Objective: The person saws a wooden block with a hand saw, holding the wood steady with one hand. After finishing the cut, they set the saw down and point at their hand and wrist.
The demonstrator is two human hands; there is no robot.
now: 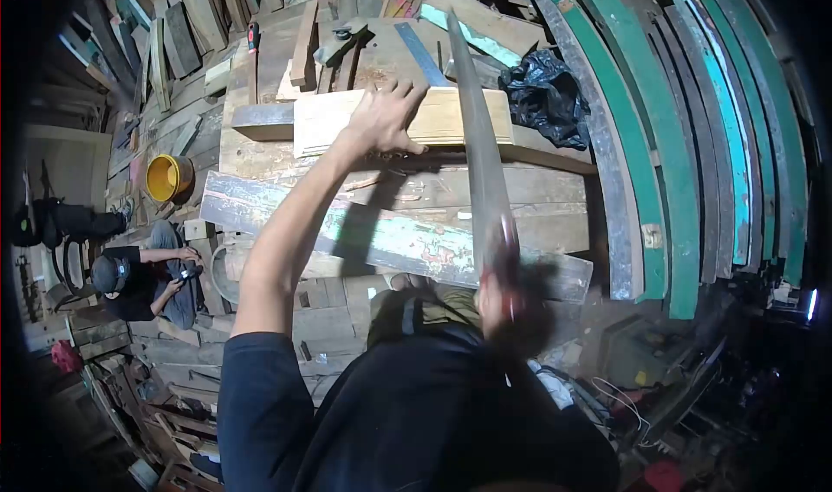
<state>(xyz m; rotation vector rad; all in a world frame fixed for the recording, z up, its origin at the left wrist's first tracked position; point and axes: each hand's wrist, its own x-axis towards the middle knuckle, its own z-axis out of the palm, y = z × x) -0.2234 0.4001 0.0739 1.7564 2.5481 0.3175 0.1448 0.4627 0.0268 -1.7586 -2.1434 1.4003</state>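
My left hand [386,115] presses down on a pale wooden board [329,119], fingers spread over its top and thumb by its near edge. The board lies across a darker beam [264,121], whose ends stick out on both sides. My right hand [496,306], smeared by motion, is at the handle of a handsaw [481,137]. The long saw blade points away from me and crosses over the board near its right end. Whether the teeth are in the wood cannot be made out. A plank with peeling green and white paint [399,239] lies nearer my body.
A black plastic bag [546,98] sits right of the board. Long green-painted planks [637,128] stand along the right. A red-handled tool [253,40] and a metal strip [420,52] lie beyond. At left are a yellow bucket [169,178] and a seated person [143,280].
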